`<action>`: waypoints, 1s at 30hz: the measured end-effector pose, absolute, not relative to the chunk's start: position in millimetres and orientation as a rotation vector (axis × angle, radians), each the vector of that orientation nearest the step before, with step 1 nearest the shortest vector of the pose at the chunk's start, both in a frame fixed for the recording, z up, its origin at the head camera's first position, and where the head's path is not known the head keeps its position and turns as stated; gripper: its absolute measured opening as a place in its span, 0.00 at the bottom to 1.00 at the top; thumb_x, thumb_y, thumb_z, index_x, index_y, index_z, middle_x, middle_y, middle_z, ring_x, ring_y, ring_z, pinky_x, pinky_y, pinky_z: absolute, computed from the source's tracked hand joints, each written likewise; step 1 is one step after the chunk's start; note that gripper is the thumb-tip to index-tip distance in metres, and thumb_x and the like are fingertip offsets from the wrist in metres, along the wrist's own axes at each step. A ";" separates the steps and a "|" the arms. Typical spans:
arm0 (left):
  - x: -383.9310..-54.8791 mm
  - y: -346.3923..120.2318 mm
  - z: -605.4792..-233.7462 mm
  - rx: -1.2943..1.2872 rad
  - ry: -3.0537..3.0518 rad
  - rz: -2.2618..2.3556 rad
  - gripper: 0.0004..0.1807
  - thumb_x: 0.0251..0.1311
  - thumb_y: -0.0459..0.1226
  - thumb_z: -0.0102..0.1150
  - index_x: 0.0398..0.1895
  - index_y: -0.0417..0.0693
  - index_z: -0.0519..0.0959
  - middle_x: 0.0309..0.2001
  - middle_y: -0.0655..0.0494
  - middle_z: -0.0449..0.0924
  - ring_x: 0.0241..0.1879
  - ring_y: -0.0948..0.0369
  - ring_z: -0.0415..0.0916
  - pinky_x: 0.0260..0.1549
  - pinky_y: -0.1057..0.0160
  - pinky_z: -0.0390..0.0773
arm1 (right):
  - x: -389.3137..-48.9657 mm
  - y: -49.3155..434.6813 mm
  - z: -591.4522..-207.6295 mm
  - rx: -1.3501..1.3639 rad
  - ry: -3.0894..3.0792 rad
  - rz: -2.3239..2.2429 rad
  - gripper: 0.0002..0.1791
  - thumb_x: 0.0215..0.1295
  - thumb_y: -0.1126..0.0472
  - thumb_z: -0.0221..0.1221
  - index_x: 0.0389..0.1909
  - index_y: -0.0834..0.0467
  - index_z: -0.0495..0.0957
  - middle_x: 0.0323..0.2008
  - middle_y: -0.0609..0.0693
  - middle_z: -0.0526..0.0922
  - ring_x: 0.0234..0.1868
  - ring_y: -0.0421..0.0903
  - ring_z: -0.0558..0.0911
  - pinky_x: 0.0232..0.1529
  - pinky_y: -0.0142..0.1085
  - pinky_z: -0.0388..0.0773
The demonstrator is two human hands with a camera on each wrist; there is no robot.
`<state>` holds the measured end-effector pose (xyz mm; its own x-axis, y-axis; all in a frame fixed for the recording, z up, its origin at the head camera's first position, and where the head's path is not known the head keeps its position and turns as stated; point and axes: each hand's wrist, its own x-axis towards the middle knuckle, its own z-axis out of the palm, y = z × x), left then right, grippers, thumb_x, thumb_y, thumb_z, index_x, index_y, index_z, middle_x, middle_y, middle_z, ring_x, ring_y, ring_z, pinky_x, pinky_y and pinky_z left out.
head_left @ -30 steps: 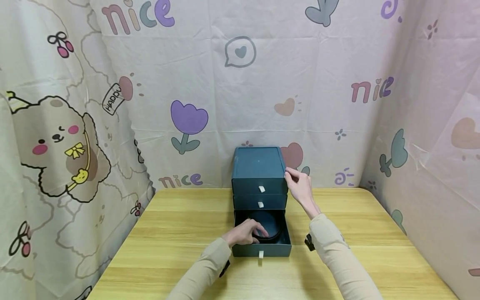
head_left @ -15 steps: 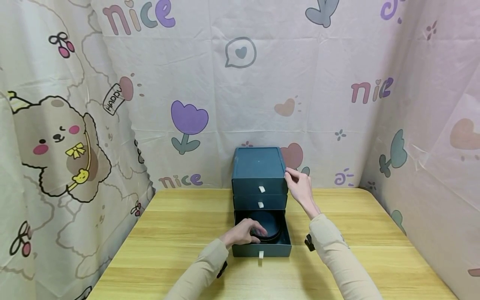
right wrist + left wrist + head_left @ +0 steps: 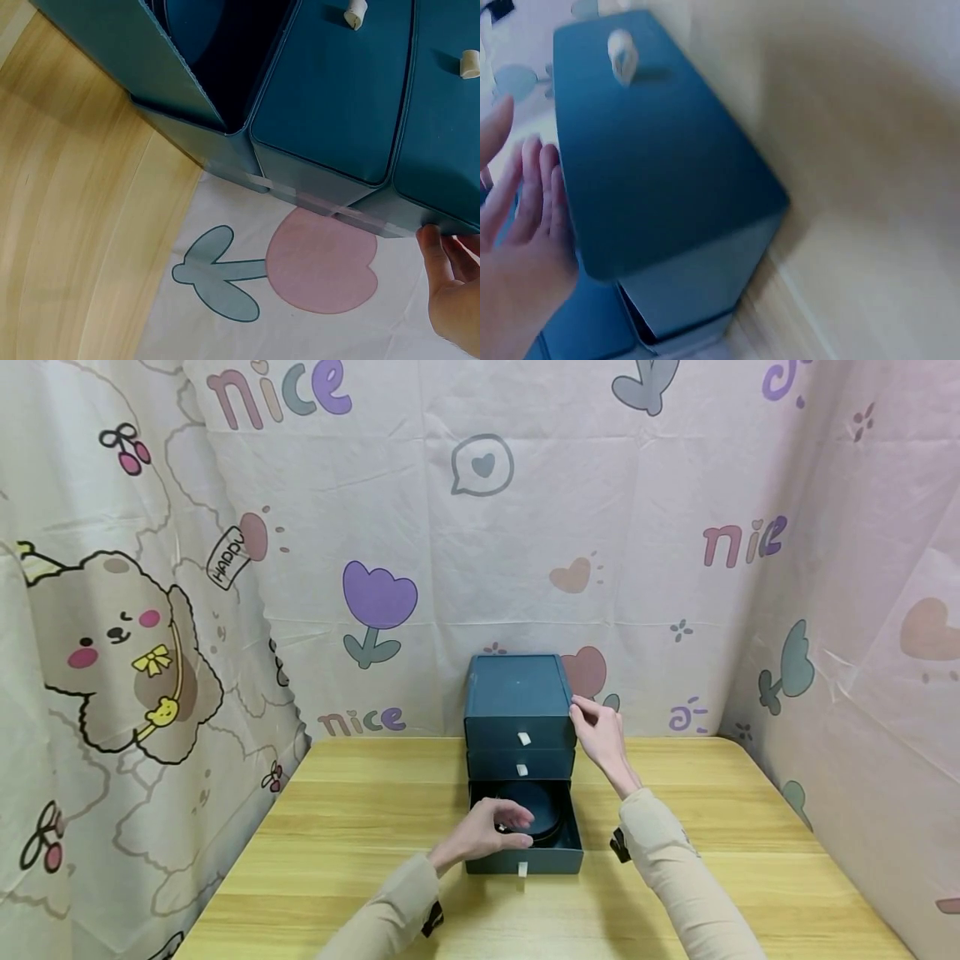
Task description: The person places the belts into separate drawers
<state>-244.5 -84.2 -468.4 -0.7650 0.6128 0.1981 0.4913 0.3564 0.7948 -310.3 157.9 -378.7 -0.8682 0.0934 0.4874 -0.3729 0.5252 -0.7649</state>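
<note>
A dark teal drawer box [image 3: 517, 685] with stacked drawers stands at the table's back, its bottom drawer [image 3: 525, 862] pulled out. In that drawer lies a round dark blue case [image 3: 536, 810] with a black rim. My left hand [image 3: 480, 831] hovers over the drawer's left front, thumb and fingers apart, nothing between them. The left wrist view shows those fingers [image 3: 536, 187] fairly straight behind the drawer front. My right hand [image 3: 600, 735] touches the box's upper right edge with its fingertips. In the right wrist view the fingers [image 3: 433, 247] press against the top drawer's side.
White pull tabs [image 3: 524, 738] mark the drawer fronts; the upper drawers are closed. The light wooden table [image 3: 360, 827] spreads to both sides. A printed cloth [image 3: 480, 552] hangs right behind the box and along both sides.
My left hand has drawn back slightly toward the left front and lifted off the round case, thumb and fingers spreading apart. The right hand and the drawer box have stayed put.
</note>
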 end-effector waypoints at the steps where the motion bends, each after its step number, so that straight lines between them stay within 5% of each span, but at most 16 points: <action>1: -240.1 -84.0 -468.8 1.005 2.480 1.414 0.18 0.59 0.41 0.72 0.48 0.38 0.84 0.40 0.47 0.87 0.36 0.69 0.79 0.43 0.66 0.83 | -310.3 157.9 -378.6 0.226 -2.294 1.311 0.20 0.74 0.59 0.56 0.61 0.62 0.80 0.60 0.60 0.82 0.56 0.57 0.85 0.57 0.50 0.82; 7: -218.3 -84.3 -475.0 0.932 2.505 1.594 0.17 0.54 0.41 0.75 0.40 0.36 0.84 0.30 0.50 0.84 0.26 0.74 0.74 0.30 0.75 0.79 | -309.8 157.7 -377.0 0.224 -2.294 1.323 0.19 0.74 0.59 0.56 0.61 0.61 0.80 0.60 0.60 0.82 0.56 0.57 0.85 0.57 0.50 0.82; 17: -198.9 -85.3 -491.5 0.821 2.652 1.519 0.15 0.51 0.45 0.77 0.31 0.41 0.86 0.26 0.56 0.86 0.23 0.76 0.75 0.26 0.75 0.80 | -308.9 157.5 -376.6 0.224 -2.303 1.322 0.20 0.74 0.59 0.56 0.61 0.61 0.80 0.61 0.59 0.82 0.57 0.56 0.84 0.58 0.49 0.82; 30: -189.8 -81.9 -505.7 0.762 2.737 1.338 0.19 0.48 0.44 0.78 0.39 0.39 0.89 0.33 0.48 0.91 0.31 0.66 0.88 0.31 0.75 0.83 | -309.9 157.3 -377.8 0.218 -2.299 1.312 0.20 0.73 0.59 0.56 0.61 0.61 0.80 0.61 0.60 0.82 0.58 0.57 0.84 0.58 0.50 0.82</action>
